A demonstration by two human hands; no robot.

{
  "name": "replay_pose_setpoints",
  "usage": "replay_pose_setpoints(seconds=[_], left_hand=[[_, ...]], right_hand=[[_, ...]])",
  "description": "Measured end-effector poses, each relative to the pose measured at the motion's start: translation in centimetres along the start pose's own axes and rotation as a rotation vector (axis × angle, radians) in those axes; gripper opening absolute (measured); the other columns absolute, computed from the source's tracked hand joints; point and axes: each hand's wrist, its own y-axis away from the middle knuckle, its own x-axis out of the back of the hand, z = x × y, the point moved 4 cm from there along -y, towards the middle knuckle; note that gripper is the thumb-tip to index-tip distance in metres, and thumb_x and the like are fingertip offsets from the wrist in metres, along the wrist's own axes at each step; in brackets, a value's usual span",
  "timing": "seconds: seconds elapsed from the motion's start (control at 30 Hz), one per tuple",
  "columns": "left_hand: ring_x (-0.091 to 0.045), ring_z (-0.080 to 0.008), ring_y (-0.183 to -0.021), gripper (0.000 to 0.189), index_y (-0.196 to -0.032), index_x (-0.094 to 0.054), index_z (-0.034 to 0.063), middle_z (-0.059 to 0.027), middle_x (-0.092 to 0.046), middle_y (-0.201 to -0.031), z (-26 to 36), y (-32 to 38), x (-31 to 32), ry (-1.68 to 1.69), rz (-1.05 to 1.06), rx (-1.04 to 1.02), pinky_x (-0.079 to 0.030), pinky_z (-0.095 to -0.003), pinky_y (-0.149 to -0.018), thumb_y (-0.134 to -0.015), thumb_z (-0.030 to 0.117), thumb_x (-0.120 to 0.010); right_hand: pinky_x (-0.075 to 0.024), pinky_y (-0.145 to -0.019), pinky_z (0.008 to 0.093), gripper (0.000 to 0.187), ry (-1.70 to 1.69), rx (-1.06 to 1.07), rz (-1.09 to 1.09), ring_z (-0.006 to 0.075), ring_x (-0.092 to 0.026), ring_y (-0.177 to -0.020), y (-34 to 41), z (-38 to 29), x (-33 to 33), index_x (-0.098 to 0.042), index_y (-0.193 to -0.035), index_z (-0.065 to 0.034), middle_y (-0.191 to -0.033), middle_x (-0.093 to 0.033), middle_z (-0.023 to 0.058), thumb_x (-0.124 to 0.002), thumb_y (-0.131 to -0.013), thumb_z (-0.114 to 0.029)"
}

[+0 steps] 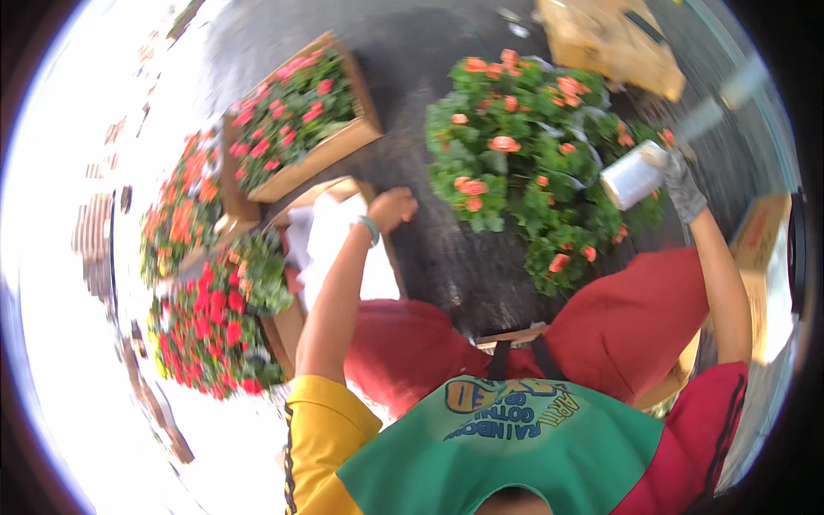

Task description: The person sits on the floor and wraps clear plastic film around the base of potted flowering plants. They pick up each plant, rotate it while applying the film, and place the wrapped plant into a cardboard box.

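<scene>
My right hand (684, 183), in a grey glove, grips the end of a roll of clear plastic film (634, 175) at the right. The roll is tilted above a group of potted plants with orange-pink flowers (504, 144), some in pale wrapping. My bare left hand (393, 209), with a greenish band at the wrist, is over the edge of an open cardboard box (391, 264) with white sheets (325, 238) in it. Its fingers look curled; whether they hold anything cannot be told.
Cardboard boxes of pink flowers (283, 122), orange flowers (193, 199) and red flowers (209, 322) stand at the left. A plastic-covered carton (605, 42) lies at the top right, another carton (759, 257) at the right edge. Dark sheeting (450, 270) covers the ground.
</scene>
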Motion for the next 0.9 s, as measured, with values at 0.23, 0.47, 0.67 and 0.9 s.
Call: replay_pose_setpoints(seconds=[0.23, 0.47, 0.67, 0.9], left_hand=[[-0.054, -0.0271, -0.081, 0.03, -0.113, -0.05, 0.0049, -0.0163, -0.055, -0.09, -8.5, 20.6, -7.1, -0.105, 0.281, 0.63, -0.044, -0.0364, -0.077, -0.086, 0.008, -0.038], [-0.059, -0.0337, -0.081, 0.03, -0.11, -0.046, 0.0073, -0.0224, -0.058, -0.088, 7.6, 27.9, -33.8, 0.416, 0.352, 1.167, -0.046, -0.0427, -0.072, -0.083, 0.017, -0.042], [-0.062, -0.0331, -0.077, 0.017, -0.083, -0.057, 0.0064, -0.0181, -0.063, -0.082, 7.7, 31.1, -31.6, 0.24, 0.162, 1.244, -0.049, -0.0424, -0.067, -0.08, 0.014, -0.042], [-0.062, -0.0305, -0.079, 0.024, -0.096, -0.059, 0.006, -0.0182, -0.063, -0.084, 14.1, 41.7, -36.2, 0.334, -0.242, 1.245, -0.049, -0.0401, -0.068, -0.077, 0.018, -0.048]], right_hand=[[-0.0452, -0.071, 0.0292, 0.034, -0.087, -0.198, 0.064, 0.0125, -0.056, -0.078, -4.9, -1.6, -0.3, -0.06, -0.098, -0.0029, -0.091, -0.06, 0.0042, -0.053, -0.082, -0.032], [-0.046, -0.073, 0.0306, 0.041, 0.132, 0.161, 0.136, 0.0138, -0.056, -0.079, -3.5, -12.6, -12.5, -0.058, -0.098, -0.0004, -0.092, -0.059, 0.0065, -0.049, -0.085, -0.038], [-0.049, -0.067, 0.0322, 0.024, 0.433, 0.537, -0.284, 0.0219, -0.057, -0.079, 2.9, -22.0, -30.0, -0.057, -0.098, -0.005, -0.089, -0.057, 0.0111, -0.047, -0.086, -0.024], [-0.048, -0.064, 0.0322, 0.029, 0.066, 0.682, -0.45, 0.0234, -0.056, -0.076, 3.7, -25.5, -39.4, -0.061, -0.102, -0.0124, -0.09, -0.057, 0.0107, -0.047, -0.077, -0.003]])
